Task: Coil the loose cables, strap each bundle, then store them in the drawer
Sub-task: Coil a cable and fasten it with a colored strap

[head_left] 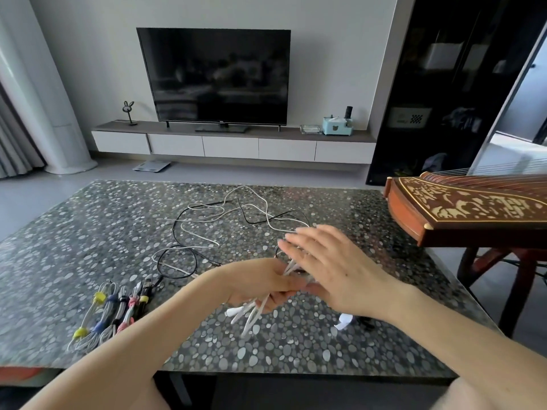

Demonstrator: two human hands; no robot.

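My left hand grips a half-coiled white cable whose loops hang below the palm. My right hand hovers just over it with fingers straight and spread, blurred by motion; the cable runs under it toward the fingers. Loose white and black cables lie tangled across the middle of the pebble-patterned table. Several strapped bundles with yellow, blue and pink ties lie side by side at the front left. White drawers line the TV cabinet at the far wall.
A wooden zither on a stand overhangs the table's right edge. A small white piece and a black piece lie under my right forearm. A television stands on the cabinet, with a scale on the floor.
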